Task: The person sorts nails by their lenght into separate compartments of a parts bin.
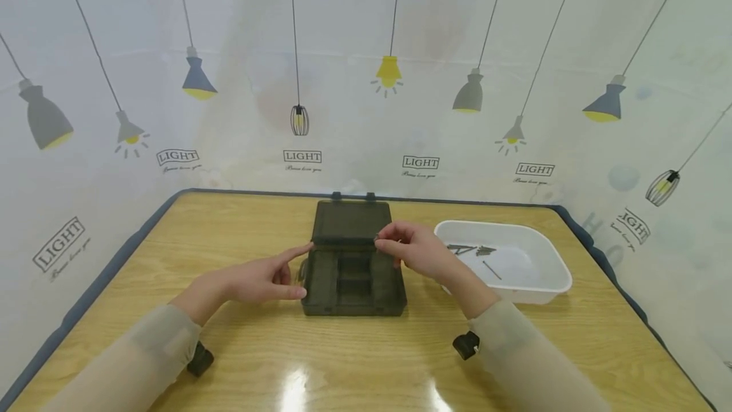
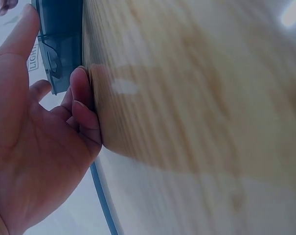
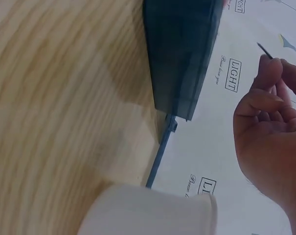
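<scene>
A dark translucent plastic box [image 1: 354, 285] lies on the table with its lid [image 1: 351, 220] swung back. Dividers split its inside into compartments. My left hand [image 1: 251, 278] is at the box's left side, thumb and index finger stretched out to its edge; the other fingers bend loosely near the table in the left wrist view. Above the right part of the box, my right hand [image 1: 420, 250] pinches a thin pointed nail [image 3: 265, 50] between thumb and index finger. Its tip sticks out past the fingertips in the right wrist view; the rest is hidden by the fingers.
To the right stands a white plastic tray [image 1: 528, 256]. Several long nails [image 1: 469, 250] lie together in it, and a single one [image 1: 492, 270] lies apart. Behind the wooden table [image 1: 240, 348] hangs a wall covering [image 1: 354, 30] printed with lamps.
</scene>
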A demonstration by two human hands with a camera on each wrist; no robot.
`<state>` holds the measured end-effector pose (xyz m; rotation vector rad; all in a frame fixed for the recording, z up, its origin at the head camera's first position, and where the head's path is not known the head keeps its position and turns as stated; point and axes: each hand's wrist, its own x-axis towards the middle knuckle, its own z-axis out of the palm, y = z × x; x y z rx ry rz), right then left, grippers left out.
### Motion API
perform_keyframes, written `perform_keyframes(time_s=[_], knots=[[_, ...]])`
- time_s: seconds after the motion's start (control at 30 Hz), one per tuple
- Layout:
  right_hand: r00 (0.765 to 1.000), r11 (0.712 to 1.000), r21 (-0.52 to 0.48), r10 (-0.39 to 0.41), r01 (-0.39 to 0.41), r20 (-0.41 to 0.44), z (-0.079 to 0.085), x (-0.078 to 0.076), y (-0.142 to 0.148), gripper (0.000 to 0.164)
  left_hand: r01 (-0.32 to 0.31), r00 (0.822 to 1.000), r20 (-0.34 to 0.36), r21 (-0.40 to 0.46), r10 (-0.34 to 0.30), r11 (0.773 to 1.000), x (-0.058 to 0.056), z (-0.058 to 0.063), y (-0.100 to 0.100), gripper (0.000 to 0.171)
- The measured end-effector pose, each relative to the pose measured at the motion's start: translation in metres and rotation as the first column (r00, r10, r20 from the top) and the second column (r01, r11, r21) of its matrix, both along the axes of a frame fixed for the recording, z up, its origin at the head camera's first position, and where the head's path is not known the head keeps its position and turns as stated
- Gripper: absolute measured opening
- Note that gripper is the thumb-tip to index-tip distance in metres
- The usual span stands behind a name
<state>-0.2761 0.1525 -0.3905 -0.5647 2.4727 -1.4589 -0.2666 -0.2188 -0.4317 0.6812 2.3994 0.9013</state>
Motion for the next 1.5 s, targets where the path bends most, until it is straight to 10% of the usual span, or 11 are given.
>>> perform_keyframes(time_s=[0.63, 1.5], knots=[[0.975, 0.998, -0.059, 0.046, -0.034, 0.218, -0.019, -0.006, -0.062, 0.027, -0.008, 1.0, 0.01, -0.006, 0.008, 1.0, 0.0, 0.002, 0.003, 0.101], [0.985, 0.996, -0.038, 0.082, -0.077, 0.153, -0.013, 0.001, -0.051, 0.03, 0.018, 1.0, 0.012, -0.002, -0.017, 1.0, 0.001, 0.004, 0.003, 0.101]])
